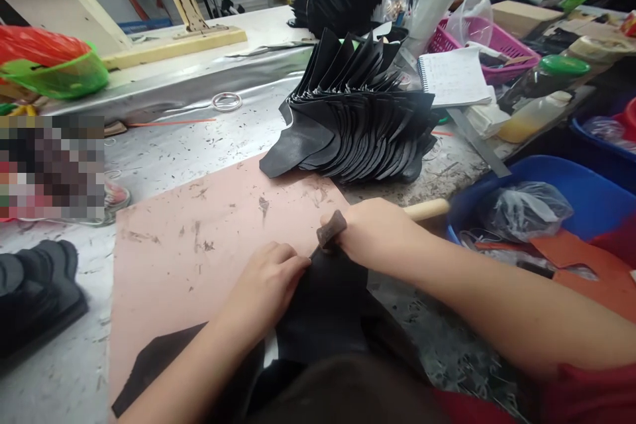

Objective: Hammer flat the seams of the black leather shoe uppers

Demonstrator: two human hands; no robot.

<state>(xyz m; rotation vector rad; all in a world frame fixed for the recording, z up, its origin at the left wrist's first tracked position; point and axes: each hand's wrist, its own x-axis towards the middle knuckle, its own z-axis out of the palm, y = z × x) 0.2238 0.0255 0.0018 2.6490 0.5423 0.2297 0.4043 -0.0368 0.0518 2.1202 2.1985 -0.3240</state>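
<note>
My right hand (372,228) is closed round a hammer with a dark, worn head (331,230) and a pale wooden handle (427,210) sticking out to the right. The hammer head is just above the upper edge of a black leather piece (322,305). Close by on the left, my left hand (271,275) has its fingers bent and pressed together at that same edge. The leather runs down toward my lap, partly hidden by my left forearm. Another dark leather part (159,351) lies under that forearm on the pinkish board (169,265).
Beyond the board stands a fanned stack of black leather pieces (368,132). More black pieces (40,285) are piled at the left. To the right are a blue tub (546,175), a metal ruler (479,142), a notebook (454,76) and a pink basket (511,46).
</note>
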